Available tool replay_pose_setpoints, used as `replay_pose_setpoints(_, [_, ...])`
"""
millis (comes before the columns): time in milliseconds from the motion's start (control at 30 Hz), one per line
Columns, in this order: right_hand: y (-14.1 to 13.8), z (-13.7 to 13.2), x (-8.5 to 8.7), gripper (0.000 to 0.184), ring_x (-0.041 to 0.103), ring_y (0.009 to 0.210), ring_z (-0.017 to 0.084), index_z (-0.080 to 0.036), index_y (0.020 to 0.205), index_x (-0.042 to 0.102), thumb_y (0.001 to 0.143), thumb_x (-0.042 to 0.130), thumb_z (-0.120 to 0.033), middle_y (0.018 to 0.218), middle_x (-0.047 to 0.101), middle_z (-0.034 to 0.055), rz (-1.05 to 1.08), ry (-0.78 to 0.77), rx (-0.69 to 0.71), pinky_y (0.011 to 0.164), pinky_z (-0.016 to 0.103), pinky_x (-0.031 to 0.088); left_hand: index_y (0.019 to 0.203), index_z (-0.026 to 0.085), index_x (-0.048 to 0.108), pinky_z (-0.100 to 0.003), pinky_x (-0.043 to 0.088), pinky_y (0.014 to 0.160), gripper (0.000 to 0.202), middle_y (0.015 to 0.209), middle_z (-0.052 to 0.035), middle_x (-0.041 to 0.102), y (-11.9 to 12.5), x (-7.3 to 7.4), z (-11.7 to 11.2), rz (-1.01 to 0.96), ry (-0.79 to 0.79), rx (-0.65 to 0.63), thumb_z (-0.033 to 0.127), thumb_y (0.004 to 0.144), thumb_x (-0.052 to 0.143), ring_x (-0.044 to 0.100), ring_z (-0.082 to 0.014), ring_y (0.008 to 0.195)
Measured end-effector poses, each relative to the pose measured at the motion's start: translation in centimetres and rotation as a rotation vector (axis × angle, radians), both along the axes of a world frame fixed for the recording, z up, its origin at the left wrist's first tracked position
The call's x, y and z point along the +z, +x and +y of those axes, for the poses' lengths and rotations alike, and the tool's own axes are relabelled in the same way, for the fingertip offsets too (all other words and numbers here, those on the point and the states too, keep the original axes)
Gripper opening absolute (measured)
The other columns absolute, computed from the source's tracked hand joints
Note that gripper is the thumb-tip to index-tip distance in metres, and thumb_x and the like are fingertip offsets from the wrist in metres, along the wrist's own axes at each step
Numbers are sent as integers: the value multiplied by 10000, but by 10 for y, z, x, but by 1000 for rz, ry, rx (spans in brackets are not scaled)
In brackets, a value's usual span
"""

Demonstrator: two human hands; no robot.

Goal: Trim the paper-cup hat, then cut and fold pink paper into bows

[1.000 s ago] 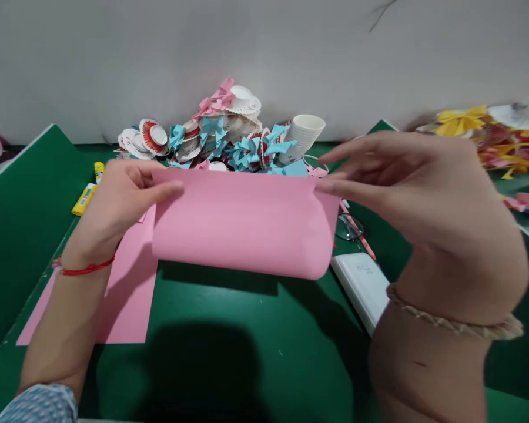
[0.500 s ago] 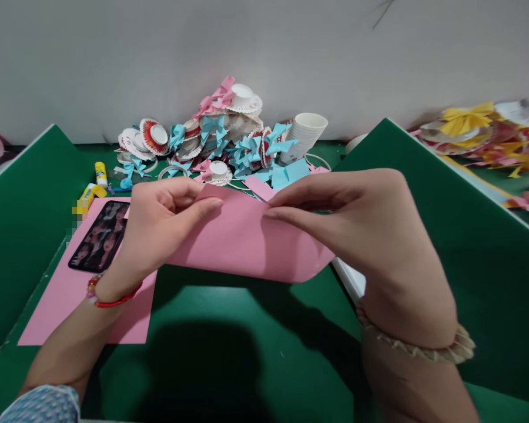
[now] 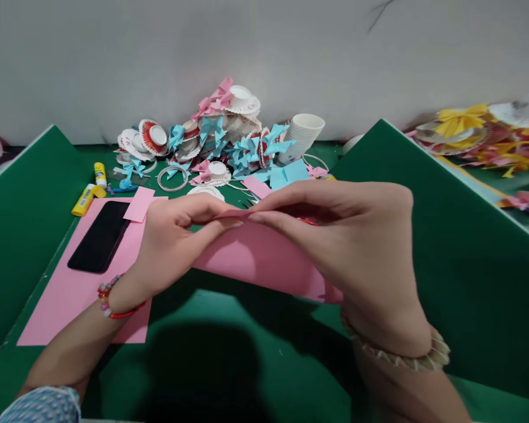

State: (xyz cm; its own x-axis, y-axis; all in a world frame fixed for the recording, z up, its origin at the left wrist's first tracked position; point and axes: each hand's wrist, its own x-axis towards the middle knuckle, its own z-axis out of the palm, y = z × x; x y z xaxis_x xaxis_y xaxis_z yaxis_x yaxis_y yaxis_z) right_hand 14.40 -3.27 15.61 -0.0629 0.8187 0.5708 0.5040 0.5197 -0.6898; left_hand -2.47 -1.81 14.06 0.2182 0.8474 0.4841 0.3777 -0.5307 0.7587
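Observation:
A sheet of pink paper (image 3: pixel 264 258) is held up off the table by its top edge, its lower part hanging in a loose curve. My left hand (image 3: pixel 176 247) pinches that edge between thumb and fingers. Close beside it, almost fingertip to fingertip, my right hand (image 3: pixel 335 229) pinches the same edge, where a narrow strip looks folded over. Behind my right hand, a bit of red and metal tips show, mostly hidden. On the left, a dark phone (image 3: pixel 99 238) and a small pink paper piece (image 3: pixel 140 204) lie on a larger pink sheet (image 3: pixel 83 305).
Paper-plate crafts with blue and pink bows (image 3: pixel 211 135) are piled along the wall, beside stacked paper cups (image 3: pixel 306 132). Glue sticks (image 3: pixel 83 200) and a tape roll (image 3: pixel 173 178) lie at the back left. Green partitions (image 3: pixel 458 252) flank the green table (image 3: pixel 203 364).
My right hand has moved left towards my left hand, which shifted slightly right and down. The paper's top edge is now bent over between them. The phone's screen has gone dark.

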Motion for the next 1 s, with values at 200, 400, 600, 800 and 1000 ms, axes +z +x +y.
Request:
replay_pose_setpoints(200, [2,7,-4,123,635,559,107,-212,625,677,683,717,-111,626,701,-49,72,43,-22,527,223,536,715,149,700,-215,438,530,136,671,-2,645,-3,-10,17,15,-249,-150,261,767,644,560,-111,600])
replay_pose_setpoints(400, [5,7,-3,138,650,606,143,-251,632,685,712,707,-141,668,708,-38,76,-30,10,579,273,547,730,167,725,-206,457,546,159,676,16,678,-4,-17,18,51,-108,-117,244,785,598,598,-120,618])
replay_pose_setpoints(600, [5,3,2,80,656,618,156,-253,639,705,691,739,-202,668,708,-29,96,-29,13,589,291,567,832,237,737,-201,511,606,185,803,13,740,-8,-17,15,134,167,-90,151,780,582,678,-131,689])
replay_pose_setpoints(800, [5,1,2,87,674,674,174,-273,632,709,687,747,-216,686,711,-23,73,-60,83,647,314,576,871,251,714,-187,518,636,233,824,13,742,-15,-17,19,256,344,-179,134,820,518,688,-114,708])
replay_pose_setpoints(1000, [7,0,1,94,679,698,153,-255,660,710,682,744,-171,686,716,-39,70,-3,149,643,281,565,957,251,676,-195,522,692,253,881,-8,740,-16,-19,22,217,464,-265,107,830,510,692,-123,787])
